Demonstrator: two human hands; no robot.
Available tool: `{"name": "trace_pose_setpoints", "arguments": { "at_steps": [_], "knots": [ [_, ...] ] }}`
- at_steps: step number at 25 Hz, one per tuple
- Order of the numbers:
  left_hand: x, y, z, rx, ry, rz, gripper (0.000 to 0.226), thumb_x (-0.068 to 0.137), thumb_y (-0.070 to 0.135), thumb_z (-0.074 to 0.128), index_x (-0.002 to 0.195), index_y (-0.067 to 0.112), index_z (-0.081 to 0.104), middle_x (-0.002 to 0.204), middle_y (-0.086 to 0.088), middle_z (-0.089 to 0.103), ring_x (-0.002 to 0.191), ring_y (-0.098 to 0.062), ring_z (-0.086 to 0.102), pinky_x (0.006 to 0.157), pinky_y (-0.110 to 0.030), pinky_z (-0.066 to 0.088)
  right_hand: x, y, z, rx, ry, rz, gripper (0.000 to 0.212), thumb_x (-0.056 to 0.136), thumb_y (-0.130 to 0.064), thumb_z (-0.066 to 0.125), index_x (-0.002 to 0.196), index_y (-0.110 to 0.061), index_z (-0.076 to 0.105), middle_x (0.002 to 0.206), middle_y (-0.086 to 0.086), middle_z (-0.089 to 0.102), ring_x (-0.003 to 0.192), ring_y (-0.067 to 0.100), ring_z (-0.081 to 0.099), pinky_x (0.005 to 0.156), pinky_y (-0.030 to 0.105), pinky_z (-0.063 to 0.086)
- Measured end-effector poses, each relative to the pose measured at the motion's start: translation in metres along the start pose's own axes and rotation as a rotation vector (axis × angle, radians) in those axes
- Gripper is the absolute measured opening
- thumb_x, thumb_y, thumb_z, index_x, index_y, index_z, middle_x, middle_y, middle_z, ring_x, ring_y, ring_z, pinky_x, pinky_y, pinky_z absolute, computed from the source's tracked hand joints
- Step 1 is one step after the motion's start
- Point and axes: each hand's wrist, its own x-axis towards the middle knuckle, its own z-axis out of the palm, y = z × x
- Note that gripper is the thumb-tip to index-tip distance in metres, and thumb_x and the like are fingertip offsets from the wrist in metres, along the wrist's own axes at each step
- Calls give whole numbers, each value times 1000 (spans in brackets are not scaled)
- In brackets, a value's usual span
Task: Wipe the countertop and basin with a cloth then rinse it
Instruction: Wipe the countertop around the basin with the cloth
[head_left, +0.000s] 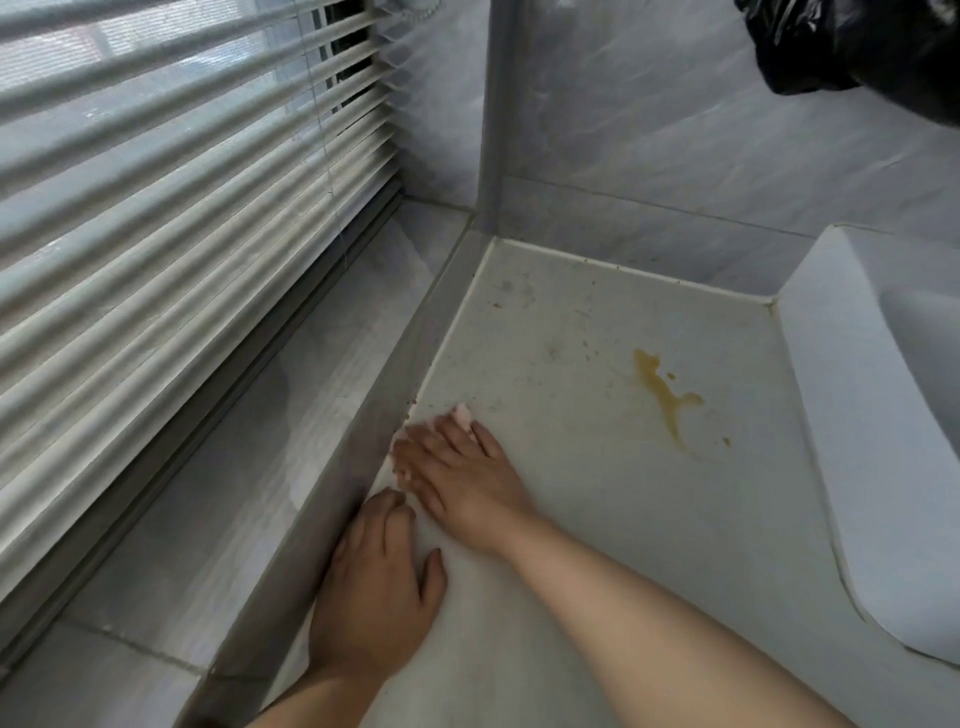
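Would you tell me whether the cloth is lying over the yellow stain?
No, the yellow stain lies bare, well apart from the cloth under the right hand.

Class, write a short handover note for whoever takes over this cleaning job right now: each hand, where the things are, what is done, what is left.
Right hand: flat, fingers straight, pressing the pale pink cloth onto the countertop at its left edge.
Left hand: rests on the countertop just behind, holding nothing.
Done: wiping is under way; the near countertop looks free of marks.
Left: the yellow-brown stain, dark specks near the back corner, the basin at the right, then rinsing the cloth.
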Motion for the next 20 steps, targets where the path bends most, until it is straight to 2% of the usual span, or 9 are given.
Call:
{"name": "trace_pose_setpoints", "arguments": {
  "at_steps": [3,5,9,12,14,15,16,18,20],
  "knots": [
    [0,-2,1,2,-18,-18,50,75,38,44,103,0,60,109,-17,63,103,-32,61,94,-31,35,34,11,1,71,-65,87,48,97,-39,23,141,-25,38,152,-7,32,143,17,18,115,36,2],
    [0,-2,1,5,-11,-3,49,75,37,45,102,0,62,110,-16,64,104,-31,61,95,-31,35,49,23,-1,67,-80,228,45,100,-34,27,144,-26,30,155,-7,23,145,17,11,115,37,1],
    [2,-2,4,-12,18,39,48,74,37,46,108,5,58,114,-14,63,112,-22,48,97,-32,33,71,18,0,97,-99,453,52,102,-35,17,151,-23,10,159,-4,7,146,18,-1,117,41,-6],
    [3,-2,2,14,-3,56,54,74,36,44,113,4,61,118,-14,63,116,-22,51,98,-31,31,39,8,6,40,-35,167,53,100,-36,17,150,-20,19,158,-3,17,146,17,11,116,37,-2],
    [3,-1,0,40,-25,59,55,74,37,43,113,3,64,119,-13,63,115,-24,56,98,-30,30,17,24,9,-56,99,-109,52,93,-35,26,140,-20,44,144,-1,46,133,20,41,111,34,21],
    [4,-1,0,39,-24,61,55,74,37,43,113,3,64,120,-12,63,116,-22,54,99,-30,30,16,41,11,-60,189,-129,50,90,-33,32,131,-18,55,133,2,58,122,22,53,103,33,34],
    [4,-1,-1,34,-18,61,55,74,37,43,112,4,65,120,-12,63,117,-20,50,99,-30,29,20,55,15,-28,313,-46,48,87,-29,34,124,-15,61,123,5,64,113,26,60,95,34,44],
    [4,-1,-1,25,-9,57,54,74,37,43,111,4,66,119,-11,63,117,-17,43,99,-29,28,37,61,8,202,426,322,41,91,-19,36,120,-8,63,118,13,66,109,32,62,89,34,48],
    [5,-2,-1,23,-5,55,54,73,37,43,110,4,66,119,-11,64,116,-16,43,99,-30,29,70,43,-9,695,464,726,35,99,-16,39,129,-7,55,130,12,58,117,28,55,95,27,40]
  ]
}}
